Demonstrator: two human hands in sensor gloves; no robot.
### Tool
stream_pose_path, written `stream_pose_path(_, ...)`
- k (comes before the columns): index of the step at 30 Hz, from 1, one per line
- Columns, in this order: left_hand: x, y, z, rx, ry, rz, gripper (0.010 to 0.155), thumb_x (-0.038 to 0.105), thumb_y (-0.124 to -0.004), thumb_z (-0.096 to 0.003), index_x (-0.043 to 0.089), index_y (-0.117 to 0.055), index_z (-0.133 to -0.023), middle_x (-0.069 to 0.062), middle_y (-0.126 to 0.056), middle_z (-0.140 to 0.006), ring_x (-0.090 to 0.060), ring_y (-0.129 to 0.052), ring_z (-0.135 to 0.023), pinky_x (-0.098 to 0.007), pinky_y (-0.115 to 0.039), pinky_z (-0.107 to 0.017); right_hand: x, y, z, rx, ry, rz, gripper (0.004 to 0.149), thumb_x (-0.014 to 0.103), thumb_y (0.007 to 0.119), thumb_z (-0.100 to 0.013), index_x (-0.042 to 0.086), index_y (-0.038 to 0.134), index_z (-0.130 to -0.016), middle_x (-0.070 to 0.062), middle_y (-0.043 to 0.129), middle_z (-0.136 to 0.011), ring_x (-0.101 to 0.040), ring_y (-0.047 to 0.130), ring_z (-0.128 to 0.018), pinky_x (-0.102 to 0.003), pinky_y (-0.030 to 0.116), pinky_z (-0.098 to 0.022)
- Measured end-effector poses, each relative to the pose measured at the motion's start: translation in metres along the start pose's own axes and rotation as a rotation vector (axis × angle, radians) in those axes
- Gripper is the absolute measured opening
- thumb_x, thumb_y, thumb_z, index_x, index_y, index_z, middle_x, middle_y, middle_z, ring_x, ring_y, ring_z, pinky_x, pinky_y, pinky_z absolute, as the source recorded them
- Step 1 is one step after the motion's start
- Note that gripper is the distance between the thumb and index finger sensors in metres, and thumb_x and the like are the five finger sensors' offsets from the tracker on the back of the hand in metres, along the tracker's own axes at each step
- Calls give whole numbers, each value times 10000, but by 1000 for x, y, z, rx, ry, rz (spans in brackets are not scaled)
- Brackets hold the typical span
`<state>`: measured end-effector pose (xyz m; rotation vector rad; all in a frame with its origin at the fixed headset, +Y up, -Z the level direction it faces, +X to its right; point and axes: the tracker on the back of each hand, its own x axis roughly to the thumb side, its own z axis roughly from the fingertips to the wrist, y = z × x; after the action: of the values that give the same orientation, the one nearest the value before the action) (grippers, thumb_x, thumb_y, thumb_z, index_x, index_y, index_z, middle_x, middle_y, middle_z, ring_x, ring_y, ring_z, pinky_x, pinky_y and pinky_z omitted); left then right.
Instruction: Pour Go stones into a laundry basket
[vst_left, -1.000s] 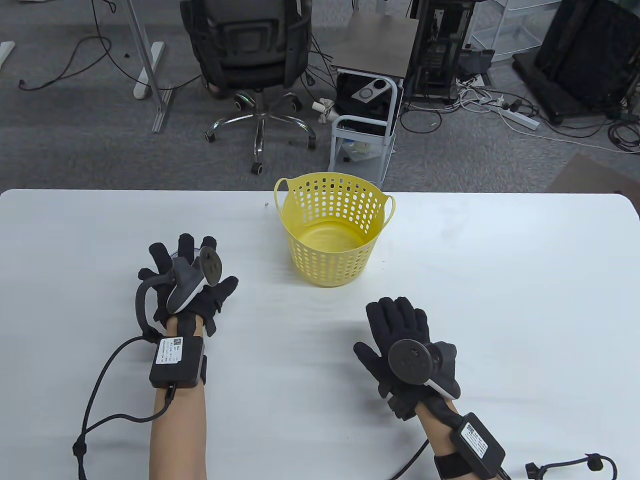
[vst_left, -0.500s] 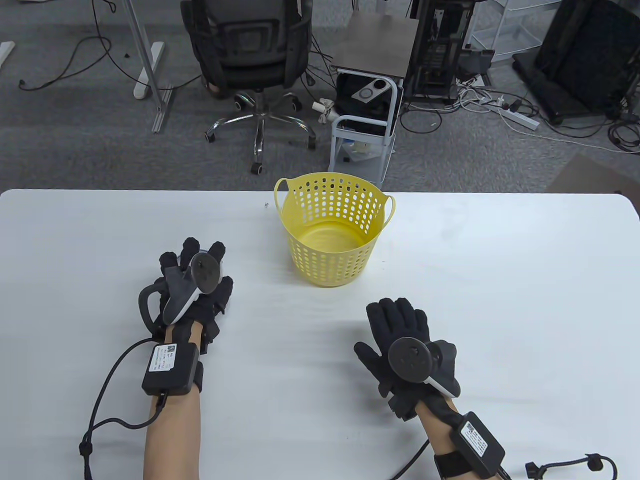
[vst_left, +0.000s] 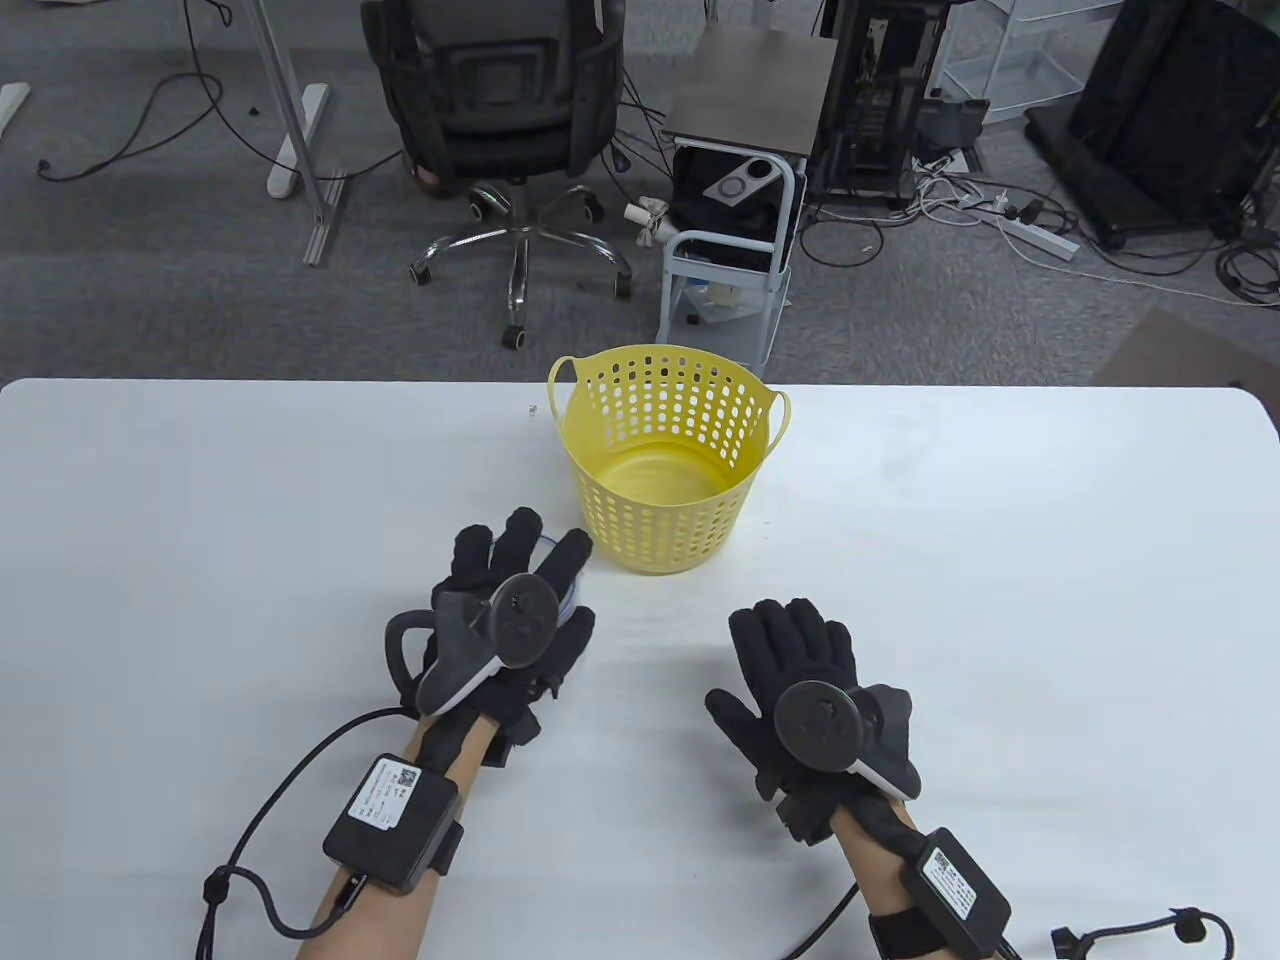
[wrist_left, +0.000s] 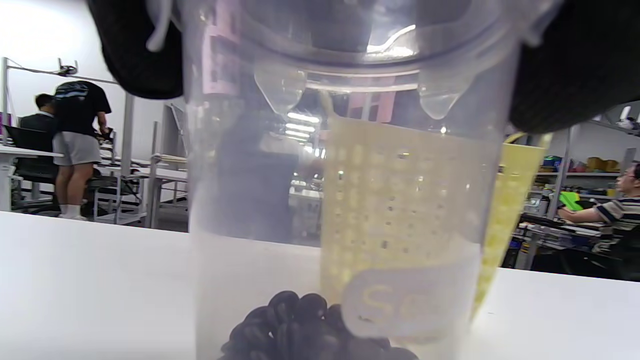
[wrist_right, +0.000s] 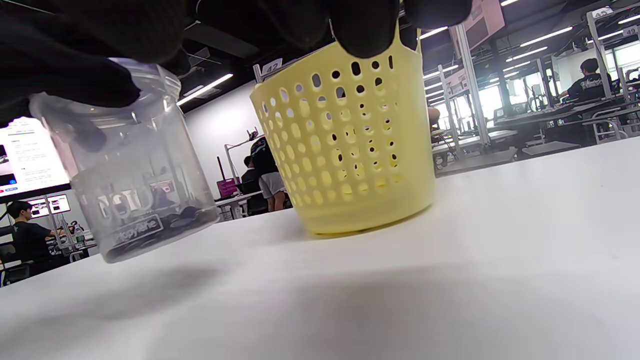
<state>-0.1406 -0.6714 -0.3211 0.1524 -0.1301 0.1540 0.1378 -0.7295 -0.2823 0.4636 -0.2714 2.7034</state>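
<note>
The left hand (vst_left: 505, 625) grips a clear plastic cup (wrist_left: 345, 200) from above, fingers wrapped around its rim, and the cup stands upright, perhaps just off the white bench (vst_left: 1000, 560); from the right wrist view I cannot tell whether its base touches. At the bottom of the cup sits a small heap of black stones (wrist_left: 305, 332), too bunched to count. The yellow basket (vst_left: 665, 460) stands upright at about one o'clock from that hand, close by but apart, its open mouth facing up and nothing showing inside it. So the cup's long axis is vertical now and, I'd judge, must rise above the basket rim and tip toward one o'clock. The left hand is clearly the nearer one. The right hand (vst_left: 800, 690) lies flat and open on the bench at five o'clock from the basket, holding nothing. One cup, one basket, two hands.
</note>
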Motion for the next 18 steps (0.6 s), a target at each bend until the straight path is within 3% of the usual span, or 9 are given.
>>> stream_pose_path(13,61,-46,40,-52,-160,51,753,710,-863,-371,574,-522,-1027,94,-471,-1217,-444,-546,-1096,-640,-696,-643,6,-2,3,-12,-42,-1,788,607,753,-445,161,520,-1050,-221,532,-1116,-579,468,-997,-733,405,-679)
stream_pose_path(18,71,-54,46,3,-199,-21,754,744,-825,-374,581,-498,-1033,124,-458,-1222,-394,-502,-1130,-626,-648,-685,2,2,3,-10,-69,-79,792,624,739,-439,160,530,-1046,-217,558,-1106,-575,498,-988,-734,423,-673)
